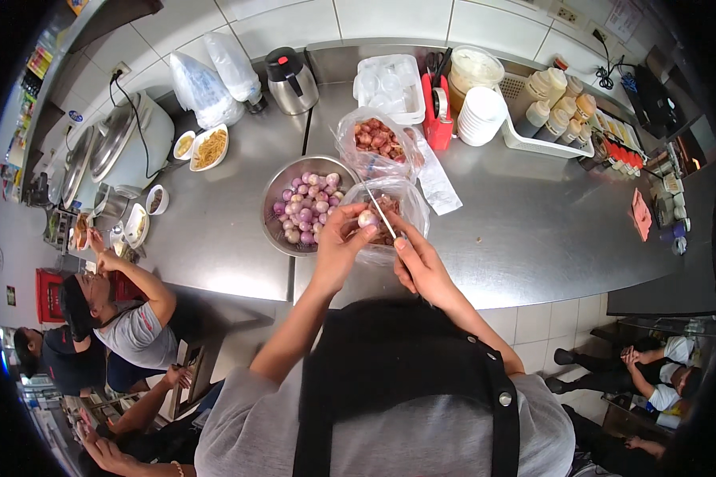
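While a small peeled onion (367, 219) is held above the counter, between a metal bowl and a bag of skins, the left hand (342, 245) pinches it between thumb and fingertips. The right hand (420, 258) grips a knife (379, 208), its fingers curled about the handle end, thumb lying along it; the blade slants up and to the left, passing just beside the onion. Whether the edge touches the onion cannot be told.

Below and behind the hands, an open clear plastic bag (414, 208) contains brownish skins (386, 208). Left of it stands the round metal bowl (268, 219), filled with peeled onions (306, 203), white to purple. Beyond the bag of skins, a second clear bag (346, 147) holds red-skinned onions (380, 141), with a white paper slip (440, 189) to its right.

Along the back of the steel counter (525, 230), from left to right, are a steel jug (294, 89) with a black handle, a white tray (410, 115) of translucent pieces, a red holder (439, 131), a pale tub (476, 67), a stack of white bowls (480, 118) and a white basket (545, 149) of squeeze bottles (559, 121). At the far left lie a white dish of noodles (210, 149) and a large lidded cooker (135, 147). Co-workers (139, 334) appear at the lower left.
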Motion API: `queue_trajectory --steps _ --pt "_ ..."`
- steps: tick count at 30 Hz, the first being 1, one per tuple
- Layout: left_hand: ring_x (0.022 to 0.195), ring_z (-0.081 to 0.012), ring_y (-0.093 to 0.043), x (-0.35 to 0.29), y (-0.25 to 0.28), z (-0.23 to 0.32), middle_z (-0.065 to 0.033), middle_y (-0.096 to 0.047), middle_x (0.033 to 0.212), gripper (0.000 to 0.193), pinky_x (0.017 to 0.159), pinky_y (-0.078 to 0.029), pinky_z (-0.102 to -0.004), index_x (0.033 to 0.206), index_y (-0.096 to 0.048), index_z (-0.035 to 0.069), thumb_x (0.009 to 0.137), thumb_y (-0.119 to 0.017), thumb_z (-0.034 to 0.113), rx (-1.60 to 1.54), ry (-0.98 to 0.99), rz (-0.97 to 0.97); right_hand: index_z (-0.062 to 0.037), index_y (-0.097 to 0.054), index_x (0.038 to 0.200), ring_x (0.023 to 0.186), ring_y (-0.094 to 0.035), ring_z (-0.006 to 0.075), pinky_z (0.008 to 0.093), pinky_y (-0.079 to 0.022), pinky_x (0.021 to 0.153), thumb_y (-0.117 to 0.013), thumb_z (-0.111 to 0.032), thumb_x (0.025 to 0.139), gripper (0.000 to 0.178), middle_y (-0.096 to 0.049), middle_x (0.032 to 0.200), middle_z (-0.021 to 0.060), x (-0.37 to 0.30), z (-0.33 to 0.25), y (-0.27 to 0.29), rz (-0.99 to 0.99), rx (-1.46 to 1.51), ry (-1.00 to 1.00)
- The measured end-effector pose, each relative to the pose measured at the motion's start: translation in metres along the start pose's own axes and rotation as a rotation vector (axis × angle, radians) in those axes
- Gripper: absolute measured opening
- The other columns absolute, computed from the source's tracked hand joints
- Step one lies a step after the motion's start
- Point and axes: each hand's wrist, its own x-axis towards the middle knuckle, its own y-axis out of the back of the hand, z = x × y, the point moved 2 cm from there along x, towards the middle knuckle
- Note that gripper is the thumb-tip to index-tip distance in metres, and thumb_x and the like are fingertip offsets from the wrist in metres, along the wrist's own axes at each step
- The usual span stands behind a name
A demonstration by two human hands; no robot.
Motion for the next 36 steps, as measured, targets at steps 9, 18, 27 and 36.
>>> queue_trajectory --steps 9,18,27,36 --pt "0.098 -0.018 -0.066 -0.002 0.001 -0.001 -0.0103 -0.067 0.108 0.038 0.085 -0.055 -0.03 0.12 -0.053 0.0 0.087 -0.069 -0.004 -0.026 0.035 -0.016 -0.0126 -0.033 0.154 0.057 -0.041 0.0059 0.0227 -0.036 0.052 -0.05 -0.027 0.104 0.055 -0.046 0.066 -0.0033 -0.003 -0.003 -0.008 0.021 -0.115 0.031" --pt "0.1 -0.0165 -0.065 -0.001 -0.001 -0.001 -0.0095 -0.065 0.114 0.037 0.087 -0.056 -0.03 0.118 -0.056 -0.001 0.084 -0.069 -0.009 -0.017 -0.028 -0.01 -0.0111 -0.037 0.153 0.052 -0.04 0.0058 0.0224 -0.036 0.049 -0.043 -0.03 0.106 0.05 -0.044 0.063 -0.0032 -0.001 0.0 -0.009 0.075 -0.144 0.074" --pt "0.118 -0.0182 -0.058 -0.001 0.005 0.005 -0.0101 -0.057 0.13 0.04 0.103 -0.049 -0.0358 0.137 -0.049 0.001 0.098 -0.056 0.004 -0.448 0.161 -0.104 -0.0156 -0.038 0.153 0.043 -0.037 0.0055 0.0222 -0.033 0.041 -0.04 -0.038 0.107 0.051 -0.042 0.058 -0.0026 0.003 0.011 0.008 0.126 0.066 -0.012" --pt "0.115 -0.0169 -0.058 -0.001 0.003 -0.002 -0.0079 -0.059 0.124 0.046 0.098 -0.05 -0.0343 0.137 -0.048 0.003 0.093 -0.063 0.002 -0.232 0.071 -0.011 -0.006 -0.039 0.146 0.044 -0.037 0.006 0.0224 -0.032 0.041 -0.04 -0.036 0.107 0.049 -0.042 0.059 -0.0024 0.0 0.01 0.0 0.083 -0.025 -0.089"
